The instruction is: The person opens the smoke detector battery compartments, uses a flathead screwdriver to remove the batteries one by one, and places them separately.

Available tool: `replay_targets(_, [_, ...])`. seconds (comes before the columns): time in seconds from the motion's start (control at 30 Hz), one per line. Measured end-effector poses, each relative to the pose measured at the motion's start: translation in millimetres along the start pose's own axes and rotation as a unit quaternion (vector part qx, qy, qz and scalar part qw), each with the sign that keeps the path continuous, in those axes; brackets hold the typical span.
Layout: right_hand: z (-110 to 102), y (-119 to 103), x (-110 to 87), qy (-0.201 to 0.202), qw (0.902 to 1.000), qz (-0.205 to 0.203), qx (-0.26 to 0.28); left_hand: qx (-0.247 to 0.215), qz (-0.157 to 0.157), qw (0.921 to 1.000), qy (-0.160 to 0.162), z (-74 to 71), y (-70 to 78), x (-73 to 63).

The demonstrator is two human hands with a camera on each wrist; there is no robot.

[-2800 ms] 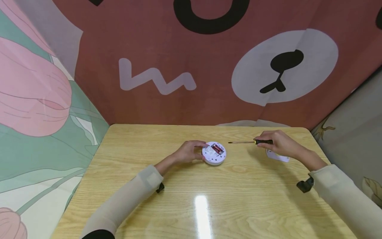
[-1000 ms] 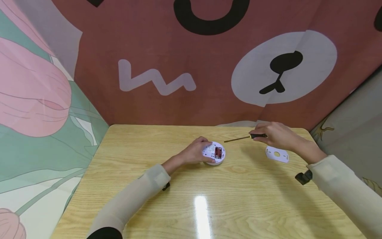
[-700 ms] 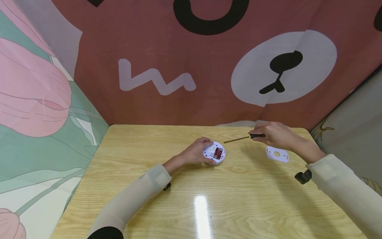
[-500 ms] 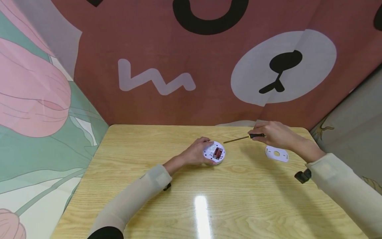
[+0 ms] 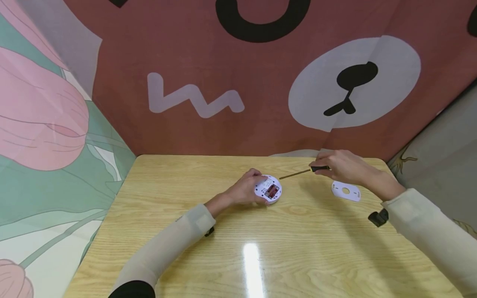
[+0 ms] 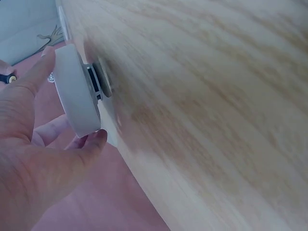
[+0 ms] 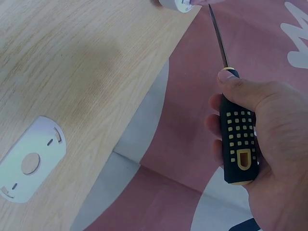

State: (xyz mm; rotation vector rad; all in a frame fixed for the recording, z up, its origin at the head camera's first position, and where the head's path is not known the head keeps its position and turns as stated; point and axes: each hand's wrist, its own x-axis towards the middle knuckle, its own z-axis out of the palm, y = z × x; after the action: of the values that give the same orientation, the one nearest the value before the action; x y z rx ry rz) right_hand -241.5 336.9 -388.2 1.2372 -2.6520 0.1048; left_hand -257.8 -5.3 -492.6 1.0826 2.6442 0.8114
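My left hand [image 5: 246, 188] grips a round white smoke detector [image 5: 266, 184] by its rim, battery side up. Dark red batteries [image 5: 272, 191] show in its open compartment. In the left wrist view the smoke detector [image 6: 74, 91] stands between thumb and fingers, its grille side close to the table. My right hand [image 5: 340, 165] holds a screwdriver [image 5: 319, 168] by its black and yellow handle. The shaft points left and down, its tip by the smoke detector's far right edge; whether they touch I cannot tell. In the right wrist view my fingers wrap the handle [image 7: 238, 134].
A white mounting plate [image 5: 345, 191] with a round hole lies on the wooden table [image 5: 298, 244], below and right of my right hand. The table's far edge meets a patterned cloth wall [image 5: 208, 136]. Black camera mounts [image 5: 378, 217] hang under both wrists.
Since the earliest frame, my left hand has reached further around the smoke detector and turned it. My right hand has risen slightly, tilting the screwdriver tip down. Over the last second, the detector turns slightly more.
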Motion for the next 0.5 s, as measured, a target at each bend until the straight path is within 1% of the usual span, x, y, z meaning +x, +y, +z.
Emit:
replay_targets(0.13, [-0.3,-0.2,1.8,-0.007,1.0,0.001,-0.005,0.018,0.01,0.9998,-0.002,-4.6,-0.3,-1.1])
replay_targets(0.3, [-1.1,-2.6,3.5,-0.015,0.9999,0.002,-0.006,0.009,0.011,0.9999,-0.009,-7.8,-1.7,-5.1])
replay_targets(0.5, [0.6,-5.8,6.0,-0.02,0.9997,-0.007,-0.01,-0.002,0.014,0.9998,-0.015,-9.9,-5.2,-10.3])
